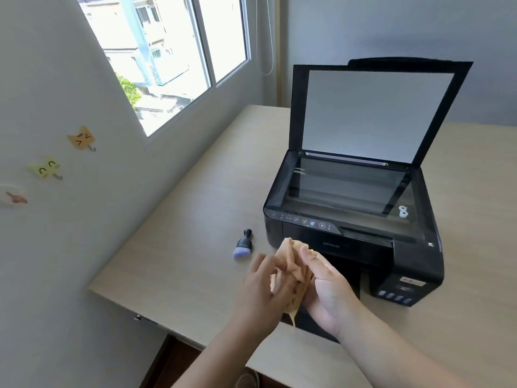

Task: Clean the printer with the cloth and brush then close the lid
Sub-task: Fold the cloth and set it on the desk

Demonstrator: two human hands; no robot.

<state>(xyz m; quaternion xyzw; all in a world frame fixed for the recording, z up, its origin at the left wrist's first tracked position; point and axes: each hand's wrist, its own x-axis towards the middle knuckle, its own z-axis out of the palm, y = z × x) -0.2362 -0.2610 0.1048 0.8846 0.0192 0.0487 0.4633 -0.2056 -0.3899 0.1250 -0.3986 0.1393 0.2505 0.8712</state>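
Both forearms reach forward and meet in the middle. The left hand (265, 287) shows its back, fingers curled into the bunched cloth (291, 264). The right hand (324, 284) faces it palm inward, thumb up, its fingers gripping the same cloth from the other side.

Bright daylight from window (167, 60) on my left, view outside blown out | soft shadows on tabletop (195, 219) | reflections on scanner glass (347, 186) | wide-angle bending at edges | my hands slightly motion-blurred
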